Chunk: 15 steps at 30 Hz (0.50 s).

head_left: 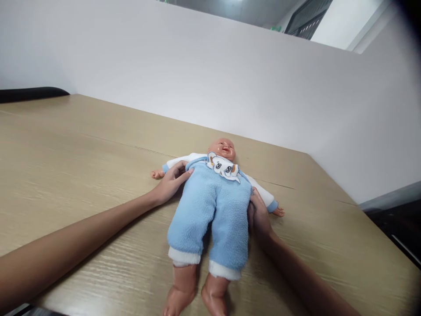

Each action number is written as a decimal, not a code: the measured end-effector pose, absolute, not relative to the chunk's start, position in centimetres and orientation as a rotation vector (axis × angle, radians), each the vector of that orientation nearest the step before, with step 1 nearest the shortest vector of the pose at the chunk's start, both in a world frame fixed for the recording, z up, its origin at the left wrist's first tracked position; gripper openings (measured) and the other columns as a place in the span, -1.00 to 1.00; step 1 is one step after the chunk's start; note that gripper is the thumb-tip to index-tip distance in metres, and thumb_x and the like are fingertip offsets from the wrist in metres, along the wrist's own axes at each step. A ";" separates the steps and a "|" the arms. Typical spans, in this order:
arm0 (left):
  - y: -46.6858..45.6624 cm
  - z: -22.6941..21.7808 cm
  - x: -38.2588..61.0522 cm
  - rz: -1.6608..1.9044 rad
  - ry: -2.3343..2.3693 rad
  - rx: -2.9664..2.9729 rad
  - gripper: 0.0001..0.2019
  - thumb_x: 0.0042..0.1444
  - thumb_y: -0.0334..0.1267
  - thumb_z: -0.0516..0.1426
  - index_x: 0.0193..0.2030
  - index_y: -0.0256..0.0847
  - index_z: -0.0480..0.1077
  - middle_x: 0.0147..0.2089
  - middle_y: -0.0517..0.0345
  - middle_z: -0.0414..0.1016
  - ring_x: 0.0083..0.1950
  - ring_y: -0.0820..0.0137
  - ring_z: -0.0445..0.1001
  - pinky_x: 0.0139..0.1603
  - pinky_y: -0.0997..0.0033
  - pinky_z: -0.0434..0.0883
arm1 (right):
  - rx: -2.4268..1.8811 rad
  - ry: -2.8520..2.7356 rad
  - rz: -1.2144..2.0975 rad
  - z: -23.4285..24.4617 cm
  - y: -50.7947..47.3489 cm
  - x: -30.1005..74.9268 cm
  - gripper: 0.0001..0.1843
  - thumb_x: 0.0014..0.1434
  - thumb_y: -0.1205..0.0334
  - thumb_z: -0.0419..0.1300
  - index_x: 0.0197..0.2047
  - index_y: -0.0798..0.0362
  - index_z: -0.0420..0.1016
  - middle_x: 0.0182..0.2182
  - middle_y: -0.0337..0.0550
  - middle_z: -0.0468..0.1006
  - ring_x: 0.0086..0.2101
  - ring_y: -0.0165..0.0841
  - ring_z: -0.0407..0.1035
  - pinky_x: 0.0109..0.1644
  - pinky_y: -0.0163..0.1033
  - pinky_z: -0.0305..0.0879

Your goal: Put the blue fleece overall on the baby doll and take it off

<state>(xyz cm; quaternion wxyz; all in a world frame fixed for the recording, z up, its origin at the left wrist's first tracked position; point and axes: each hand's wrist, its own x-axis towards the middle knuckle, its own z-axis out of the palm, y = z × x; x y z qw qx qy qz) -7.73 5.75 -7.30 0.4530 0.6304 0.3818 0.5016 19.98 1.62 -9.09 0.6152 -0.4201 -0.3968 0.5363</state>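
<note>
A baby doll (222, 148) lies on its back, its head pointing away from me and its bare feet toward me. It wears light blue fleece overalls (217, 202) with an animal face on the bib, over a white long-sleeved top (263, 191). My left hand (173, 182) grips the overalls at their left side near the chest, thumb on top and the other fingers partly hidden. On the opposite side, my right hand (259, 213) is curled against the overalls at the waist. Most of its fingertips are hidden by the fabric.
The doll rests on a wood-grain table (108, 175) with thin seam lines across it. Beyond the far edge stands a pale partition wall (158, 66). A black curved object (36, 93) shows at the far left, and dark items (397, 219) sit past the right edge.
</note>
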 end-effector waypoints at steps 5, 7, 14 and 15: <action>6.2 -7.9 -7.9 1.247 0.930 1.404 -0.62 0.30 0.15 0.23 -0.09 -0.15 0.41 -0.16 0.16 0.46 -0.13 0.30 0.39 -0.03 0.31 0.32 | -0.959 -0.916 1.246 -9.0 1.8 20.0 -0.83 0.00 0.19 0.25 -0.27 -0.12 0.47 -0.20 -0.23 0.65 0.02 -0.08 0.49 0.16 0.01 0.44; 6.3 -8.3 -7.8 1.276 0.929 1.313 -0.61 0.27 0.16 0.25 -0.07 -0.12 0.39 -0.21 0.20 0.45 -0.20 0.32 0.37 -0.10 0.33 0.32 | -0.960 -0.951 1.230 -8.9 1.8 20.1 -0.84 0.00 0.19 0.24 -0.27 -0.11 0.47 -0.22 -0.22 0.64 0.02 -0.08 0.48 0.17 0.02 0.43; 6.4 -8.3 -7.4 1.222 0.899 1.225 -0.60 0.25 0.16 0.29 -0.11 -0.11 0.35 -0.38 0.30 0.32 -0.40 0.43 0.20 -0.36 0.42 0.13 | -0.938 -0.940 1.256 -9.1 1.9 20.3 -0.87 -0.01 0.19 0.26 -0.31 -0.11 0.45 -0.38 -0.27 0.54 -0.01 -0.09 0.48 0.18 0.00 0.41; 6.3 -8.2 -7.4 1.216 0.885 1.228 -0.61 0.25 0.14 0.30 -0.10 -0.12 0.37 -0.36 0.29 0.34 -0.39 0.43 0.22 -0.34 0.42 0.15 | -0.935 -0.942 1.254 -9.1 1.9 20.3 -0.87 -0.01 0.19 0.26 -0.32 -0.10 0.45 -0.37 -0.27 0.55 -0.01 -0.09 0.48 0.17 -0.01 0.41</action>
